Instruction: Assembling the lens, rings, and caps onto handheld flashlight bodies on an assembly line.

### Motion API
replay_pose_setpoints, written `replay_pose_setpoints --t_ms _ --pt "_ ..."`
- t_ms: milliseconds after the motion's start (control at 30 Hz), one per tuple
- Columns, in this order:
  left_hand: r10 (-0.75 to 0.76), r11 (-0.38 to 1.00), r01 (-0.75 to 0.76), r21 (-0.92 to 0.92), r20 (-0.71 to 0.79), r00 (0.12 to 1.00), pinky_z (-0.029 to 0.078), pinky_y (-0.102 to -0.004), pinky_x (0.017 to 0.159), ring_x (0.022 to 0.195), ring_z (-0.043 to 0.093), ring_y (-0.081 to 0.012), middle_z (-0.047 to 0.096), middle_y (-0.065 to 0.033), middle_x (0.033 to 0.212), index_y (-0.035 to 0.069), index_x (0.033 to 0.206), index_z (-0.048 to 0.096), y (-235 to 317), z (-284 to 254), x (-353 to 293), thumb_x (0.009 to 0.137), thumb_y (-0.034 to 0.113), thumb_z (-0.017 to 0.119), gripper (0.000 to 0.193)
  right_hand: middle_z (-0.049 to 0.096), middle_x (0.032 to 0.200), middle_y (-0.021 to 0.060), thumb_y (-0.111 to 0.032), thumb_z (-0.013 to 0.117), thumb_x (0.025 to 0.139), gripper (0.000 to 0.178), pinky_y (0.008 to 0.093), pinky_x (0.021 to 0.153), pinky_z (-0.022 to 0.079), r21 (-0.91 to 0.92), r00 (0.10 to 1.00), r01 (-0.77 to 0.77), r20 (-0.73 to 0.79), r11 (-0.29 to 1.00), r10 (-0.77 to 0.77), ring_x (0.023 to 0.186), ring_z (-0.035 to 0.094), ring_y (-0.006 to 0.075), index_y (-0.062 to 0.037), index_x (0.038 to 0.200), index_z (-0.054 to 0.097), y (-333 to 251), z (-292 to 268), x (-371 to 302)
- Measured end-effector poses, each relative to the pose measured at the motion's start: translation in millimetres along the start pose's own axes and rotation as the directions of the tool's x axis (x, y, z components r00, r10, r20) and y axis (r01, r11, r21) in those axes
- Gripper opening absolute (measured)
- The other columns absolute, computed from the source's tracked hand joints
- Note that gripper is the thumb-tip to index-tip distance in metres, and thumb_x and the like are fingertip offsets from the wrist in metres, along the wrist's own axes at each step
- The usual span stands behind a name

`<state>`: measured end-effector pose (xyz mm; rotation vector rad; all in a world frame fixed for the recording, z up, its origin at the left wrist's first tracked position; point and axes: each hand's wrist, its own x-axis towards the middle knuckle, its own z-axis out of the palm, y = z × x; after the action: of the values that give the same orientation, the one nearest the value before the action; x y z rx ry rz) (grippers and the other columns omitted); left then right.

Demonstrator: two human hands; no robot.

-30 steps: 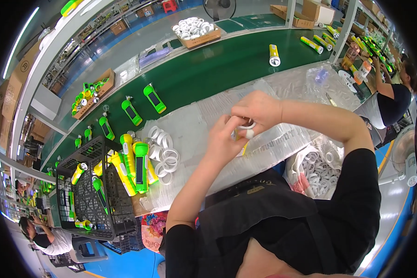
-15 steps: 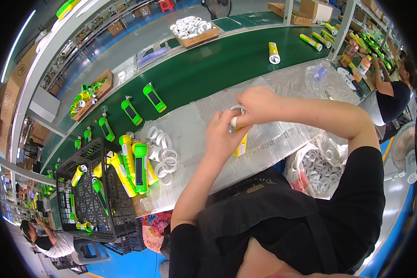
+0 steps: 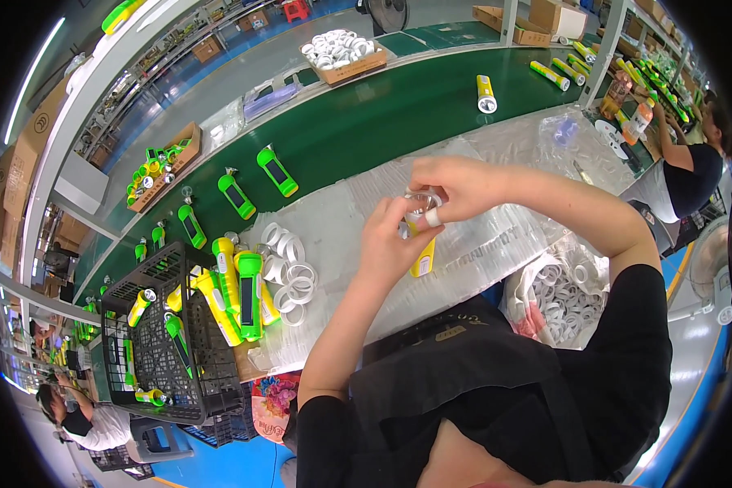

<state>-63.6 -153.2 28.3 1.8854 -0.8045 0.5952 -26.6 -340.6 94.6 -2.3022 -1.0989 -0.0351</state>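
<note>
Gripping the yellow flashlight (image 3: pixel 422 262) over the film-covered worktable (image 3: pixel 342 213), right of the loose white rings (image 3: pixel 275 270); curling the left hand (image 3: pixel 385 237) narrowly around it; touching its clear head (image 3: pixel 424 199) with the right hand (image 3: pixel 455 191), bending the fingers in closely about it.

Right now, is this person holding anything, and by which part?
Apparently a yellow flashlight, held near its far end: the left hand grips it there, and the right hand has its fingers around the clear, round piece on top.
</note>
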Motion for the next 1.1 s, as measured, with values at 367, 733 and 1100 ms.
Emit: replay_pose_setpoints --t_ms 367,733,1100 --pt "-0.158 0.941 0.206 -0.268 0.192 0.969 0.046 -0.0409 0.099 0.117 0.057 -0.0287 0.057 -0.0173 0.126 0.006 0.147 0.025 14 -25 -7 0.064 0.015 0.089 0.105 0.061 0.079 0.0138 -0.037 0.075 0.076 0.042 0.0373 0.057 0.047 0.134 0.984 -0.118 -0.119 0.984 0.134 0.066 0.061 0.0289 -0.0011 0.092 0.059 -52 -22 -26" --pt "-0.440 0.893 0.346 0.290 0.390 0.809 0.052 -0.0467 0.071 0.083 0.064 -0.0428 0.065 -0.0215 0.101 0.006 0.124 0.047 -90 -22 36 0.077 0.026 0.074 0.058 0.065 0.080 0.0135 -0.038 0.044 0.097 0.028 0.0435 0.067 0.049 0.068 0.833 -0.288 -0.474 0.955 0.285 0.075 0.063 0.0395 -0.0157 0.109 0.056 61 62 52" --pt "-0.717 0.395 0.489 0.778 -0.072 0.693 0.054 -0.0422 0.084 0.099 0.061 -0.0345 0.058 -0.0224 0.119 0.028 0.138 0.048 -268 -111 71 0.080 0.054 0.066 0.066 0.067 0.093 0.0238 -0.047 0.051 0.095 0.051 0.0515 0.073 0.051 0.051 0.378 -0.781 -0.754 0.623 0.536 0.085 0.065 0.0438 -0.0054 0.122 0.042 349 -6 57"
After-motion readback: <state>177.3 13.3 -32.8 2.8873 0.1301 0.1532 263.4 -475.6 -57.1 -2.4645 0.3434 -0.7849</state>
